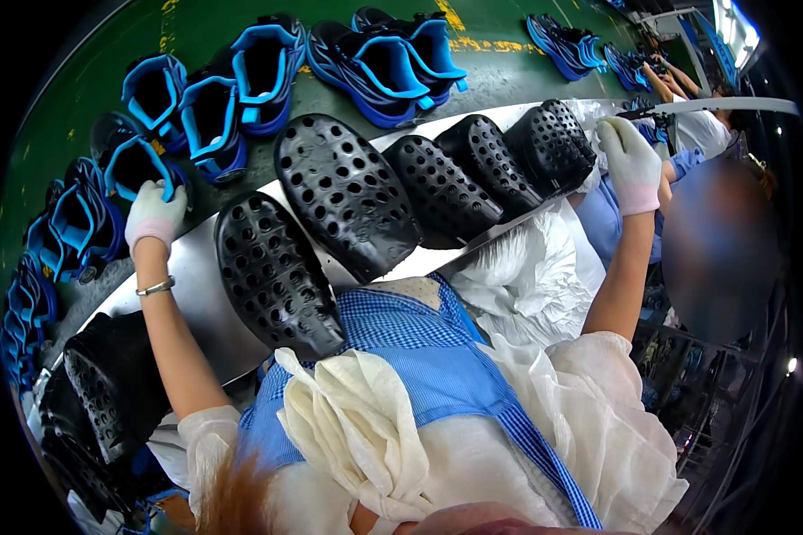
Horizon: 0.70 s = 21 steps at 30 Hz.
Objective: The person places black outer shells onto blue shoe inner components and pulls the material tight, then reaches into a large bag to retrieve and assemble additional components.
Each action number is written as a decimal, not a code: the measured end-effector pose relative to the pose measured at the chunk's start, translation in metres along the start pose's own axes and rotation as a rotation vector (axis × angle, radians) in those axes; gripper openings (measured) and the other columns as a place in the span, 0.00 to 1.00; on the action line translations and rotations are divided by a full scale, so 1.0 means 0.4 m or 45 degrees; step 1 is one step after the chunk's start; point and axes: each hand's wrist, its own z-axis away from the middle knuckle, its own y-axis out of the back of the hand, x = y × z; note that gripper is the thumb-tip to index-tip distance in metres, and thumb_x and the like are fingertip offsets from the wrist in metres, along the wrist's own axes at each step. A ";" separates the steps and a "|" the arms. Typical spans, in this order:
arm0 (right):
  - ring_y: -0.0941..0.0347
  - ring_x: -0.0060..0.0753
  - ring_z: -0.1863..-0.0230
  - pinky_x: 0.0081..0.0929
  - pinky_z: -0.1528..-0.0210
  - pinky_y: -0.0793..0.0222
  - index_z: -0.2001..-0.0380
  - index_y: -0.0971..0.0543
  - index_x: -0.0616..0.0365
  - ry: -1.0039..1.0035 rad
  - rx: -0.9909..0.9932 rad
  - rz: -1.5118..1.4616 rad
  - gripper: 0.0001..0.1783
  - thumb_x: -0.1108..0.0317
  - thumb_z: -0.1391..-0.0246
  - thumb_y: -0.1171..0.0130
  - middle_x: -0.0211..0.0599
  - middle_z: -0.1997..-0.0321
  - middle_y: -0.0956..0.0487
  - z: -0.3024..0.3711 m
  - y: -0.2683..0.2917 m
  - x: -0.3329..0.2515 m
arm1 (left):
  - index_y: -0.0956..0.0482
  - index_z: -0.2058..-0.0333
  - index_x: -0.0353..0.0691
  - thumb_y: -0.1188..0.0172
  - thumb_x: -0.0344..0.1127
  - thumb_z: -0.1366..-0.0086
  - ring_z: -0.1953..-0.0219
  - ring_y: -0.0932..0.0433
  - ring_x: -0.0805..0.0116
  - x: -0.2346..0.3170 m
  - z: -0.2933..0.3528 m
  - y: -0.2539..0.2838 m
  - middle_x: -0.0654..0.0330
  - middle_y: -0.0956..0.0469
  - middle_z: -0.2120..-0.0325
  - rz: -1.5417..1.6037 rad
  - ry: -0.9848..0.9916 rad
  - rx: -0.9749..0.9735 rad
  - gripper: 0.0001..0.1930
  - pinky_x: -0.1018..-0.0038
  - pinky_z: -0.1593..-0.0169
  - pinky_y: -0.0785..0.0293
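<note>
My left hand (157, 217), in a white glove with a pink cuff, grips the heel collar of a black-and-blue sports shoe (136, 171) on the green belt's near edge. My right hand (632, 165), gloved the same way, is raised beyond the right end of the metal shelf, its fingers bent together; whether anything is in them is hidden. Beside it lies a black shoe-shaped form full of round holes (553, 147). Several more such forms, including a large one (343, 192) and another leaning toward me (277, 272), lie along the metal shelf (201, 308) between my arms.
More black-and-blue shoes (263, 71) stand along the green belt (80, 80), in a row curving to the left. Crumpled white plastic bags (544, 276) hang by my right forearm. Dark perforated forms (107, 383) are piled at lower left. Another person (705, 129) works at far right.
</note>
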 end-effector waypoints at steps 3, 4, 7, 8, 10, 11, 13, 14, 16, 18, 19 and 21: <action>0.24 0.45 0.61 0.31 0.58 0.30 0.61 0.22 0.55 -0.037 -0.058 0.059 0.14 0.59 0.46 0.45 0.45 0.65 0.21 0.018 -0.010 0.066 | 0.23 0.68 0.30 0.45 0.54 0.45 0.62 0.23 0.44 -0.032 -0.031 0.013 0.40 0.21 0.68 0.022 -0.031 -0.002 0.26 0.62 0.56 0.27; 0.24 0.45 0.60 0.32 0.57 0.30 0.60 0.22 0.55 -0.004 -0.098 0.072 0.14 0.59 0.46 0.45 0.45 0.63 0.21 0.015 -0.022 0.096 | 0.22 0.69 0.29 0.45 0.55 0.45 0.63 0.22 0.44 -0.044 -0.042 0.023 0.40 0.21 0.69 -0.003 -0.017 -0.032 0.27 0.62 0.56 0.27; 0.26 0.47 0.53 0.33 0.52 0.32 0.55 0.25 0.55 0.030 -0.293 0.094 0.20 0.59 0.50 0.41 0.46 0.55 0.23 0.009 -0.086 0.162 | 0.21 0.68 0.26 0.44 0.57 0.48 0.64 0.21 0.48 -0.082 -0.080 0.049 0.40 0.21 0.72 0.039 0.005 -0.222 0.31 0.63 0.56 0.28; 0.27 0.46 0.51 0.33 0.49 0.33 0.53 0.27 0.57 0.029 -0.325 0.038 0.21 0.64 0.52 0.39 0.46 0.55 0.23 0.017 -0.110 0.212 | 0.21 0.67 0.27 0.43 0.58 0.49 0.63 0.21 0.48 -0.072 -0.085 0.067 0.40 0.21 0.71 0.045 0.002 -0.278 0.31 0.63 0.56 0.28; 0.28 0.46 0.50 0.34 0.47 0.33 0.53 0.27 0.60 0.165 -0.305 0.079 0.22 0.72 0.53 0.38 0.48 0.53 0.24 0.009 -0.141 0.260 | 0.21 0.63 0.29 0.43 0.58 0.49 0.61 0.21 0.49 -0.076 -0.039 0.113 0.40 0.21 0.66 0.009 0.051 -0.165 0.31 0.64 0.55 0.29; 0.28 0.47 0.50 0.34 0.46 0.33 0.53 0.27 0.61 0.139 -0.342 0.123 0.22 0.73 0.54 0.39 0.48 0.54 0.24 0.023 -0.135 0.273 | 0.21 0.59 0.32 0.43 0.58 0.49 0.58 0.23 0.49 -0.042 -0.055 0.115 0.43 0.22 0.62 -0.025 0.062 -0.278 0.31 0.64 0.54 0.29; 0.28 0.48 0.52 0.34 0.48 0.33 0.54 0.27 0.61 0.178 -0.299 0.108 0.21 0.76 0.55 0.41 0.48 0.55 0.24 0.031 -0.133 0.317 | 0.24 0.53 0.39 0.43 0.57 0.47 0.55 0.24 0.51 -0.011 -0.010 0.130 0.49 0.24 0.55 -0.160 0.030 -0.070 0.30 0.64 0.51 0.29; 0.28 0.48 0.53 0.34 0.50 0.32 0.56 0.27 0.61 0.247 -0.296 0.189 0.19 0.76 0.55 0.42 0.47 0.57 0.24 0.027 -0.131 0.336 | 0.25 0.50 0.44 0.42 0.56 0.46 0.54 0.25 0.51 -0.004 0.020 0.121 0.52 0.25 0.53 -0.270 -0.043 0.235 0.29 0.64 0.50 0.30; 0.28 0.48 0.54 0.34 0.50 0.33 0.56 0.28 0.61 0.244 -0.333 0.138 0.18 0.75 0.53 0.42 0.45 0.57 0.25 0.033 -0.115 0.280 | 0.27 0.49 0.48 0.40 0.52 0.45 0.52 0.27 0.53 0.030 0.060 0.138 0.55 0.28 0.51 -0.263 -0.079 0.508 0.27 0.63 0.50 0.29; 0.28 0.47 0.55 0.33 0.50 0.33 0.56 0.29 0.61 0.116 -0.362 0.088 0.18 0.74 0.53 0.42 0.45 0.57 0.25 0.035 -0.108 0.261 | 0.25 0.52 0.48 0.42 0.40 0.42 0.55 0.26 0.53 0.039 0.069 0.128 0.56 0.26 0.55 -0.092 -0.372 0.746 0.18 0.63 0.52 0.28; 0.28 0.46 0.55 0.33 0.51 0.32 0.56 0.29 0.61 0.147 -0.361 0.102 0.18 0.73 0.53 0.42 0.45 0.57 0.25 0.037 -0.117 0.256 | 0.24 0.53 0.48 0.44 0.39 0.41 0.55 0.26 0.53 0.046 0.073 0.128 0.56 0.26 0.55 -0.121 -0.404 0.628 0.17 0.63 0.52 0.28; 0.28 0.45 0.55 0.33 0.51 0.32 0.56 0.29 0.60 0.195 -0.344 0.155 0.17 0.73 0.52 0.42 0.44 0.57 0.26 0.036 -0.117 0.257 | 0.25 0.52 0.48 0.47 0.35 0.40 0.54 0.27 0.53 0.074 0.084 0.122 0.57 0.25 0.56 -0.143 -0.446 0.417 0.16 0.64 0.51 0.28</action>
